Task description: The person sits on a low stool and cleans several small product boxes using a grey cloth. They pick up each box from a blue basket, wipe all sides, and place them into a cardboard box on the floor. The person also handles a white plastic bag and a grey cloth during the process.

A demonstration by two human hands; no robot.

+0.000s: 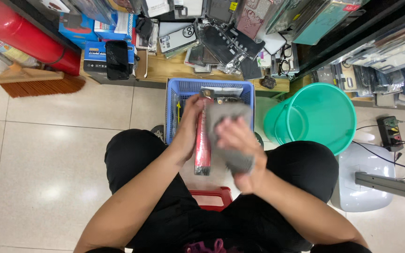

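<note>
Left hand [187, 122] fingers wrapped round flat red packet [202, 147]. Right hand [238, 140] blurry, fingers pressed grey cloth [230, 136] on it. Packet could slip into blue plastic basket [174, 100] if grip loosened.

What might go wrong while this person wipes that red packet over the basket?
The left hand seems to grip the slim red packet by one edge only, so a push from the grey cloth in the right hand might knock it into the blue basket or onto the floor. The right hand is blurred, so its hold on the cloth is unclear.
</note>
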